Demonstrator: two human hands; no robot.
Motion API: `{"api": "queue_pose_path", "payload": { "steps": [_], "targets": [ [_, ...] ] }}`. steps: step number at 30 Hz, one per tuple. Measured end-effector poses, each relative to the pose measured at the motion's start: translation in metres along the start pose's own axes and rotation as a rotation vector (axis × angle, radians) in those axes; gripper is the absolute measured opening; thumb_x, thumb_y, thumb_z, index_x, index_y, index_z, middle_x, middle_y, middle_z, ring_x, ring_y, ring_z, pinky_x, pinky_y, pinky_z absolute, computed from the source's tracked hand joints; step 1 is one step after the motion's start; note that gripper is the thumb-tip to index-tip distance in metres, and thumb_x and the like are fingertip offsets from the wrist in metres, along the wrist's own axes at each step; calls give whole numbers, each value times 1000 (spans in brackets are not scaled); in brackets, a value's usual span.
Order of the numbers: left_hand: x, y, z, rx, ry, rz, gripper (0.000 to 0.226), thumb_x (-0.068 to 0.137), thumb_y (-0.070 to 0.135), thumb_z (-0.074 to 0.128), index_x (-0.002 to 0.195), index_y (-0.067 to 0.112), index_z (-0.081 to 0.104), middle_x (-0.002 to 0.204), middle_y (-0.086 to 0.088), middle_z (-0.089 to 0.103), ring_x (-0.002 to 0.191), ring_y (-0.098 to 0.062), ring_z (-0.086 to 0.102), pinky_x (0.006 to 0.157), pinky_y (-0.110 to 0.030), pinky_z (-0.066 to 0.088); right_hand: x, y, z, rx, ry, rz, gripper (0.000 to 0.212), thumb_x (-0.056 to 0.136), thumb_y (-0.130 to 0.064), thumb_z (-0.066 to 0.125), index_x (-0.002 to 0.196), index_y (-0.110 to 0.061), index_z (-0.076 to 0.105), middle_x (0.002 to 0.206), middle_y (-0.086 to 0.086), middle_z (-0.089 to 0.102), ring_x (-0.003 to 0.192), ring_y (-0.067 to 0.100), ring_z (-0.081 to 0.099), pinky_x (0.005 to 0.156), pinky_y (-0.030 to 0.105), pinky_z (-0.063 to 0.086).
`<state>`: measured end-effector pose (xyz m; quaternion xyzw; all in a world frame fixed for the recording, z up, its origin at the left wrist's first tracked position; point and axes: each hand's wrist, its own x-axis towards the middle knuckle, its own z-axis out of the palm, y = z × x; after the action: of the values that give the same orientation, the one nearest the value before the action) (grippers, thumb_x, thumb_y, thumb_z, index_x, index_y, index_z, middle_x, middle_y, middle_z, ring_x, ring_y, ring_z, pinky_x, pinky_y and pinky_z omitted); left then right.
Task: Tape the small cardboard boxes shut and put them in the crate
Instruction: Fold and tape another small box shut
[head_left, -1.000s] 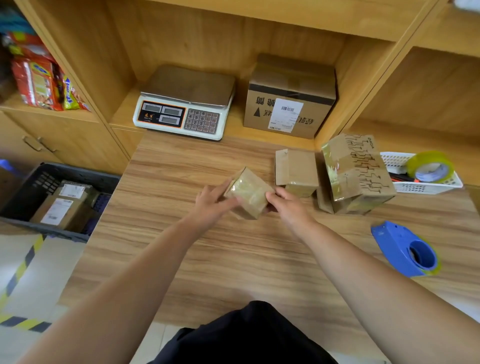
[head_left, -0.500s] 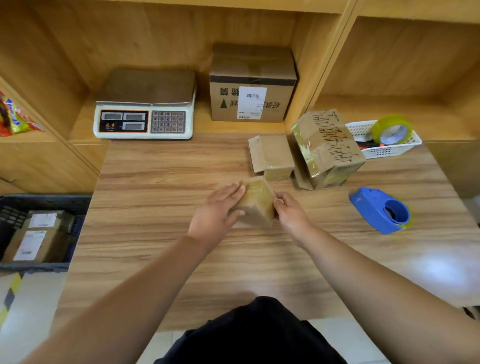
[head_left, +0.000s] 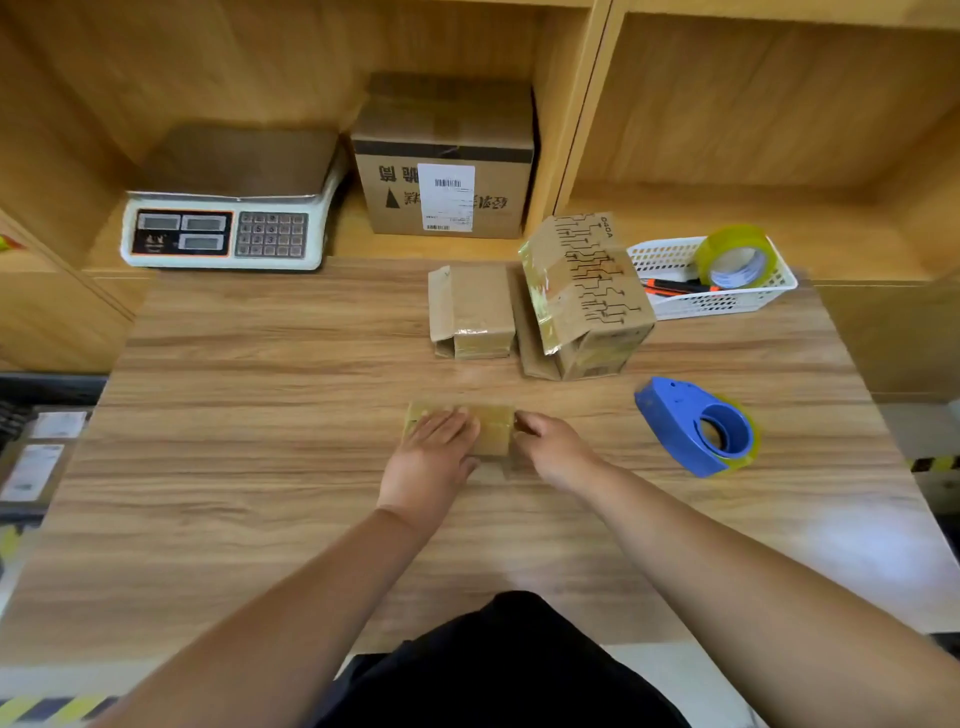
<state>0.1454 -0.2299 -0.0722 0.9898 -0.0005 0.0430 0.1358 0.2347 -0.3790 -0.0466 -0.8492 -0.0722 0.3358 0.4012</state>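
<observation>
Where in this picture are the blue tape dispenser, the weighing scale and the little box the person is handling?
blue tape dispenser (head_left: 672, 413), head view, on its blue body beside the hole.
weighing scale (head_left: 270, 235), head view, on its keypad.
small box (head_left: 496, 431), head view, on its bare top near the right end.

Likely the crate (head_left: 47, 389) — cropped, blurred

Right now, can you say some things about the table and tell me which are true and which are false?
The left hand and the right hand both touch the small box on the table. True.
The right hand holds the blue tape dispenser. False: it lies on the table, right of both hands.
The tape roll sits in the white basket. True.
The scale stands beside the basket. False: it stands at the back left.
</observation>
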Motion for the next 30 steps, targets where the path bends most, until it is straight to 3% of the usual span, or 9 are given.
{"api": "queue_pose_path", "payload": {
  "steps": [4,6,10,15,18,21,24,27,30],
  "targets": [
    [-2,17,13,78,15,-6,28,72,20,73,95,3,73,102,-15,71,94,-30,70,80,-52,53,-2,14,-24,-97,12,-46,37,97,-16,49,133,-12,55,129,4,59,94,22,65,72,24,47],
    [-2,20,16,97,8,-27,33,68,16,80,96,2,72,103,-15,71,96,-30,69,82,-53,52,-3,26,-37,-180,31,-111,35,98,-16,47,131,-16,57,129,2,59,80,13,64,63,14,44],
    [-5,23,19,128,-29,-26,40,83,24,42,102,2,70,111,-16,69,104,-31,66,89,-53,50,-7,50,-66,-379,113,-264,33,96,-10,44,122,-15,64,125,0,62,115,16,56,90,20,39],
    [-5,23,26,184,-64,-43,45,82,25,40,105,1,69,113,-18,68,105,-33,66,94,-48,49,-8,90,-99,-490,307,-364,31,90,-2,51,113,-12,69,117,3,63,111,20,55,89,17,33],
    [-6,27,32,189,2,-59,45,83,22,38,106,-1,68,115,-20,66,106,-34,65,103,-44,33,-7,112,-115,-591,506,-442,31,78,4,63,107,-7,70,110,10,64,103,34,57,90,39,41],
    [-8,30,33,181,56,-80,36,82,15,48,108,-2,67,118,-21,65,109,-35,63,105,-46,35,-6,125,-126,-698,614,-303,40,69,-3,76,108,-3,66,106,17,61,97,41,56,81,48,45],
    [-7,31,32,153,52,-106,34,76,3,64,110,-3,66,119,-22,63,110,-38,62,95,-56,43,-6,126,-131,-771,577,-59,56,74,-27,78,117,1,55,114,20,55,108,39,48,91,47,36],
    [-5,34,29,169,24,-117,38,80,13,46,108,-3,68,117,-21,65,108,-36,63,93,-55,44,-6,123,-134,-853,543,111,62,79,-48,69,117,-5,49,116,13,54,112,31,48,95,40,32],
    [-8,33,29,166,-3,-127,47,80,17,37,111,-1,67,120,-20,64,111,-34,62,107,-42,33,-7,121,-136,-905,529,155,45,86,-44,61,112,-10,47,104,4,62,101,25,55,92,36,33]
  ]
}}
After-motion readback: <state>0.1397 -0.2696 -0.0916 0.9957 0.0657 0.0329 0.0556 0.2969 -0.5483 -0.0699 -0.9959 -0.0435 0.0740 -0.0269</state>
